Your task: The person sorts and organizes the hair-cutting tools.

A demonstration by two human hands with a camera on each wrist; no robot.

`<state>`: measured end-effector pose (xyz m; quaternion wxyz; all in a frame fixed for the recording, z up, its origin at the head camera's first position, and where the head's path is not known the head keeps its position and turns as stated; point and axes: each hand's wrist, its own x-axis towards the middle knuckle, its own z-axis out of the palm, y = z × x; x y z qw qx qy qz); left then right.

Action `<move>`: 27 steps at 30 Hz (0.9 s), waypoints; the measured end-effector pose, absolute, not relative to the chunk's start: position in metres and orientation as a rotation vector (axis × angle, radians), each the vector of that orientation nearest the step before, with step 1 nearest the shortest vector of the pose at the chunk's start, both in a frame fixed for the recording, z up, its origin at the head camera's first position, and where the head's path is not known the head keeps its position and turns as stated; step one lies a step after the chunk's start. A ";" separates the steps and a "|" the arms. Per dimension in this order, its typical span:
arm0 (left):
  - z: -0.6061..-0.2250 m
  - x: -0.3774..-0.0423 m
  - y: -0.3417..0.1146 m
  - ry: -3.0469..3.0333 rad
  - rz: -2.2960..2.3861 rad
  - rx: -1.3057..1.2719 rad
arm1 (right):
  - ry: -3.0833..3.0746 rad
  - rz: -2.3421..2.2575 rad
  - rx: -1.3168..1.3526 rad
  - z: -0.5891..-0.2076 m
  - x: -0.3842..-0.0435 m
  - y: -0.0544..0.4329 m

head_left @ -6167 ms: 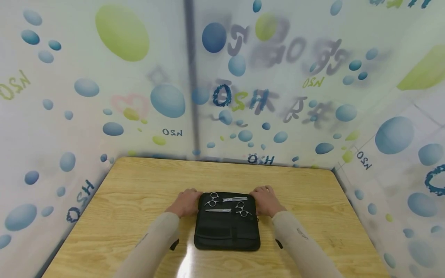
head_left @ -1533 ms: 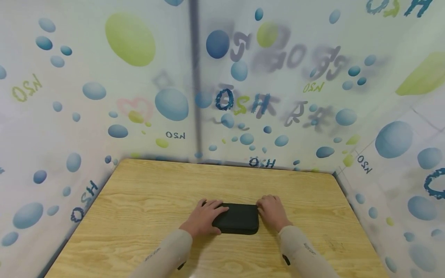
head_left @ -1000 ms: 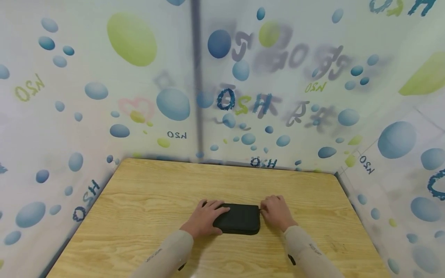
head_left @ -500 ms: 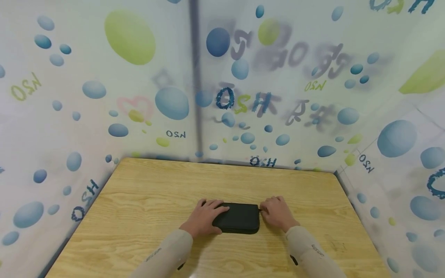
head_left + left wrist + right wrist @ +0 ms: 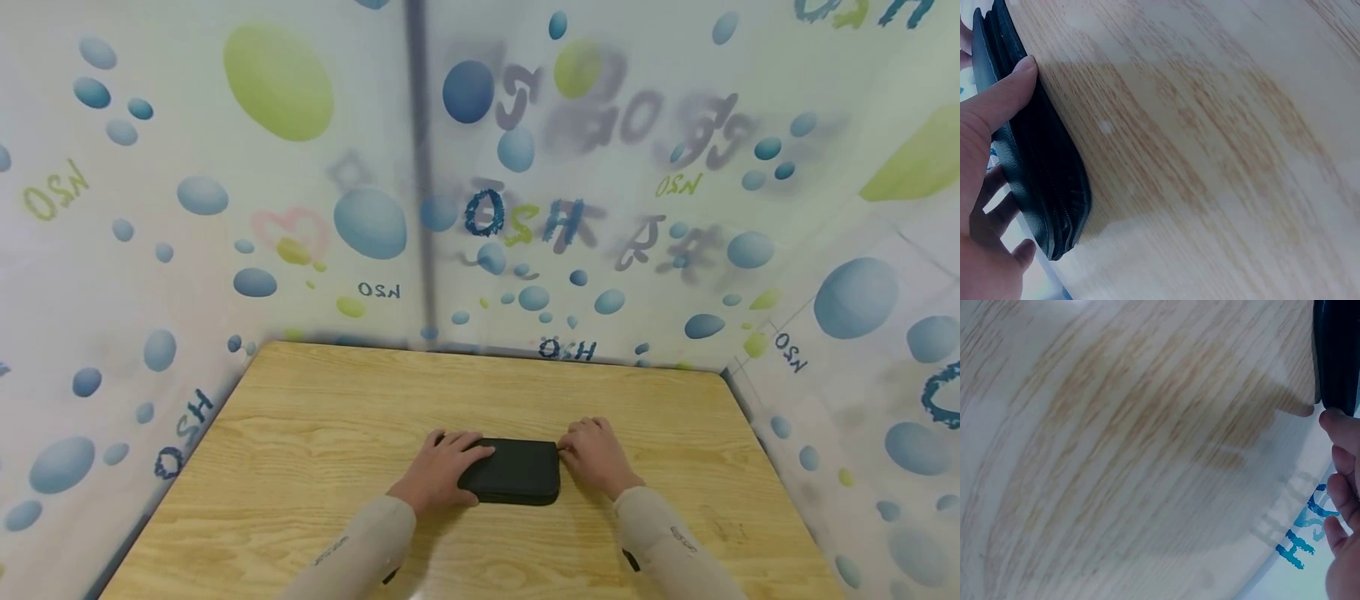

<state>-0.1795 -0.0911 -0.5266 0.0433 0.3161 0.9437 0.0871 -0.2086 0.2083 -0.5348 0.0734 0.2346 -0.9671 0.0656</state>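
A black zip-up scissors case (image 5: 517,473) lies folded on the wooden table, its scissors hidden inside. My left hand (image 5: 441,473) holds its left end, fingers spread over the top and thumb at the near edge. In the left wrist view, my thumb presses on the side of the case (image 5: 1054,169), where the two zipper edges stand apart. At the far right corner, my right hand (image 5: 597,457) has its fingers curled and pinches the small dark zipper pull (image 5: 561,450). The right wrist view has my thumb tip right at the end of the case (image 5: 1338,356).
The light wooden table (image 5: 337,400) reaches back to a white wall covering (image 5: 637,250) printed with blue and green ovals and lettering. Similar coverings rise along the left and right table edges.
Earlier the case lay unfolded with two pairs of scissors showing; now it is folded over. My left hand moved onto its top. My right hand shifted slightly right, then slightly back.
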 end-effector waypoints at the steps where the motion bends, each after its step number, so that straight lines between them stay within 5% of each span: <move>1: -0.527 -0.179 -0.091 2.885 0.268 0.968 | -2.908 0.194 0.703 -0.535 -0.209 0.208; 27: -0.530 -0.179 -0.092 2.936 0.220 0.976 | -2.914 0.243 0.884 -0.524 -0.199 0.227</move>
